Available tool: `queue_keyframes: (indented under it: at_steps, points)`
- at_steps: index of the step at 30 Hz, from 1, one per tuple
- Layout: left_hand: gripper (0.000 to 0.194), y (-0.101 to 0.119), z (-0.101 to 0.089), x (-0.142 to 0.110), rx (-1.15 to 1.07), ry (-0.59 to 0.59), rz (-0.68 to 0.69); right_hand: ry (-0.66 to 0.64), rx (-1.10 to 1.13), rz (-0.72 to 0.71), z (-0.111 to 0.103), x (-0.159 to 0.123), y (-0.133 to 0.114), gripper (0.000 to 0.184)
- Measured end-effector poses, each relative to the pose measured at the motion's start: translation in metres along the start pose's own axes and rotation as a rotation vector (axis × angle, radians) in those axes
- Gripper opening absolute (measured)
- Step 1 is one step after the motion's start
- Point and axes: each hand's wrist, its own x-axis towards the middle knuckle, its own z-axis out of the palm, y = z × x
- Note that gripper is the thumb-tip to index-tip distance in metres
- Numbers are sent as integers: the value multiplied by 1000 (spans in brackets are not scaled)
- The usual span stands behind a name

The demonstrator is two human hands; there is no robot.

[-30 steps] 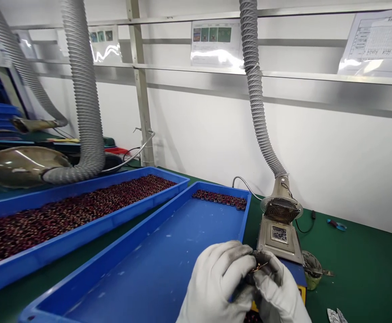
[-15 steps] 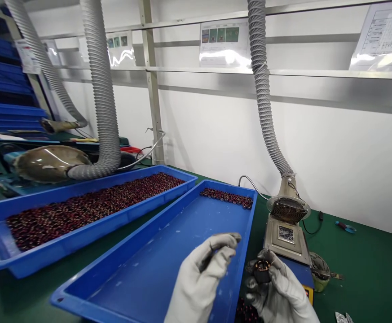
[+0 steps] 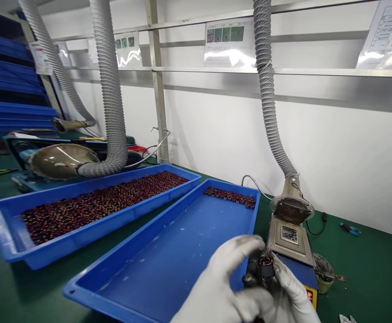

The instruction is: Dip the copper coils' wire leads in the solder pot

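Both my hands wear white gloves with dirty fingertips and meet at the bottom of the view. My right hand [image 3: 292, 296] is closed round a small dark wound coil part [image 3: 266, 268] with copper showing. My left hand [image 3: 224, 282] curls over it, fingertips touching the part from the left. They hover above the near right corner of a long blue tray [image 3: 169, 264], which holds a short row of the same dark red parts [image 3: 231, 197] at its far end. Just beyond my hands stands a solder pot [image 3: 290, 240] on a blue box.
A second blue tray [image 3: 3, 233] to the left is filled with several dark red coil parts. Grey ribbed extraction hoses [image 3: 270, 103] hang down, one ending above the solder pot. A small tin [image 3: 323, 271] and blue-handled cutters [image 3: 350, 229] lie on the green mat at right.
My left hand, held apart and raised half a second ago, has come back onto the part in my right hand. The view has shifted slightly rightward.
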Motion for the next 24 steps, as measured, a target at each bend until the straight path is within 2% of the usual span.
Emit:
queue_keyframes:
  at_steps: [1,2,3,5,7,11,12,14,16,17,18,20,22,24]
  points:
    - [55,2,2,-1,48,-63,16,8,0,-7,1,1,1,26]
    - [52,3,4,-1,51,-108,42,15,2,-13,2,2,2,27]
    - [42,3,6,0,16,-124,65,20,3,-15,2,3,4,28]
    - [21,0,10,4,-142,-97,91,15,-1,-19,2,7,8,30]
    - [10,-6,12,9,-318,-12,86,-4,-18,-22,0,10,12,30]
    - [10,-16,5,14,-462,185,45,-28,-10,19,-3,7,9,25]
    - [11,-15,2,13,-450,195,38,-27,2,31,-3,5,7,25]
    - [22,-7,-1,8,-357,154,-2,-5,30,44,-3,1,3,25]
    - [47,2,0,3,-154,-7,-76,33,69,33,-2,-2,1,24]
    - [49,6,3,1,-114,-65,-93,44,87,24,-1,-2,1,22]
    - [44,9,6,0,-122,-101,-99,43,99,16,0,-2,1,22]
    - [25,8,12,2,-274,-84,-77,7,93,22,3,0,3,26]
    - [12,0,16,6,-429,-9,-48,-48,52,65,4,2,3,29]
    - [10,-9,16,9,-500,85,-35,-96,26,108,5,4,3,26]
